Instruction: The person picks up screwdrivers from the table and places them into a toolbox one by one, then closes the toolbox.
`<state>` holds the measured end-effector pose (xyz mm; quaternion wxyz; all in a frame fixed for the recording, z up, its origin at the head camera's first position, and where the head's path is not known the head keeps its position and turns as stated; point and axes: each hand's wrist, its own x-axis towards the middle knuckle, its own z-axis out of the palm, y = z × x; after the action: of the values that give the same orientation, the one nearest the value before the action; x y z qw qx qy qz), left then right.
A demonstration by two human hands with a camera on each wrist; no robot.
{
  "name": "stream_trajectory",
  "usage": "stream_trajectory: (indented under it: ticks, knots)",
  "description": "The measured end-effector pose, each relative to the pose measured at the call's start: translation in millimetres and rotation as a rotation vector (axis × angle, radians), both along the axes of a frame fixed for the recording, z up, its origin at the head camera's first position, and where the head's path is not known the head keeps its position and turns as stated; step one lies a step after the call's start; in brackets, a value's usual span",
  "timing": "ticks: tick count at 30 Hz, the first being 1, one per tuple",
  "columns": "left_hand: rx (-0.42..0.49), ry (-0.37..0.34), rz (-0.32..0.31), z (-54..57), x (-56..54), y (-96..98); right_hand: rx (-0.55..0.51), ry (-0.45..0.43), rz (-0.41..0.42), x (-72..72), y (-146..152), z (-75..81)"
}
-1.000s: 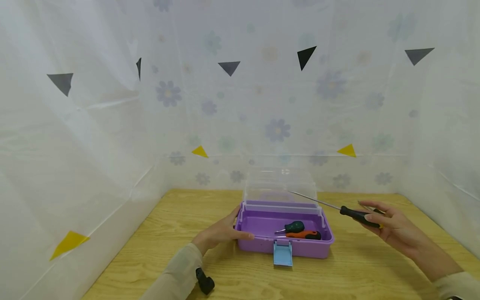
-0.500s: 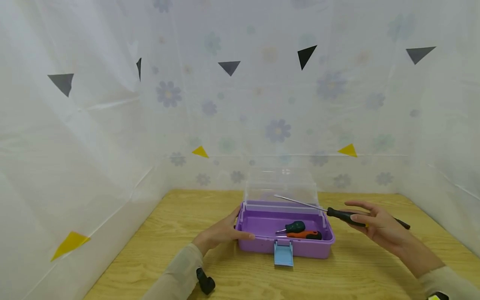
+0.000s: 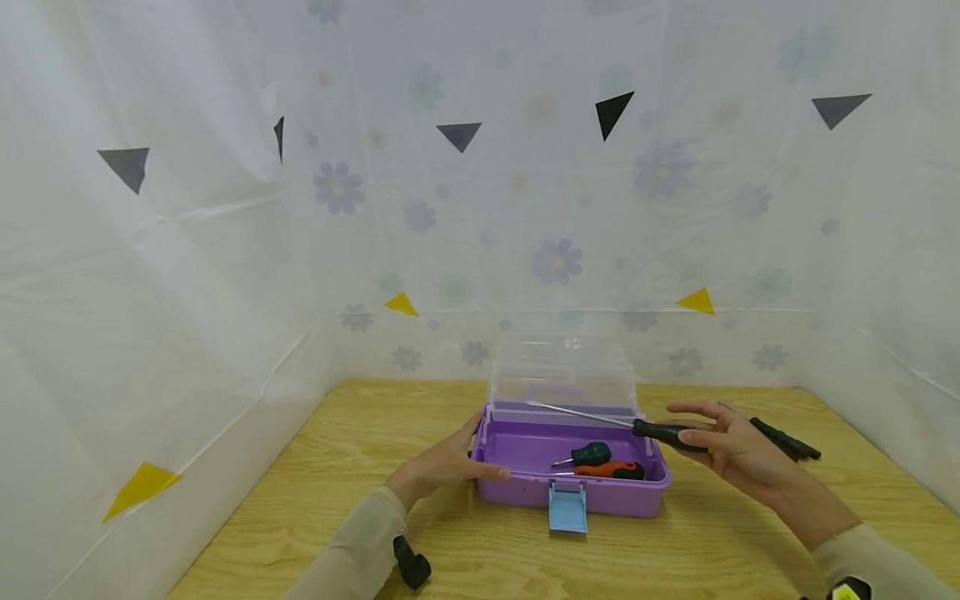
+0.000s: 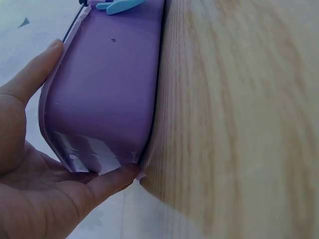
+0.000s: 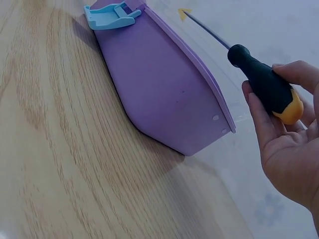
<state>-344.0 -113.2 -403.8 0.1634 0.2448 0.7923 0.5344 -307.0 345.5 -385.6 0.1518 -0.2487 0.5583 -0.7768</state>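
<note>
A purple toolbox [image 3: 510, 493] stands on the wooden table, its clear lid [image 3: 562, 362] tipped back and its light blue latch [image 3: 567, 510] hanging down in front. My left hand [image 3: 442, 465] grips the left end, thumb over the front rim and fingers along the side. Between thumb and fingers, my right hand [image 3: 750, 462] pinches the black-and-yellow handle of a long screwdriver [image 5: 264, 79]. Its shaft points left above the box. Inside lie a stubby dark green screwdriver [image 3: 592, 453] and an orange-handled screwdriver [image 3: 617, 470], partly hidden by the front wall.
Black-handled tools [image 3: 783, 440] lie on the table [image 3: 480, 558] at the right, partly behind my right hand. White sheeting with flowers [image 3: 557, 261] and coloured triangles encloses the back and sides.
My right hand has moved left and slightly down, bringing the long screwdriver over the toolbox. More of the black-handled tools now shows on the right. My left hand has stayed put.
</note>
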Motion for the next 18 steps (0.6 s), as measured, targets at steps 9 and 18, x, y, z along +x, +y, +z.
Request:
stream_trajectory:
  ticks: [9, 18]
  knots:
    - [-0.004, 0.0, 0.007, -0.8, -0.4, -0.1, 0.082, 0.021, -0.026, -3.5, -12.9, 0.4]
    - [-0.013, 0.004, 0.004, 2.7, 2.1, 0.0, 0.119, 0.045, -0.034, -5.6, -24.1, -1.2]
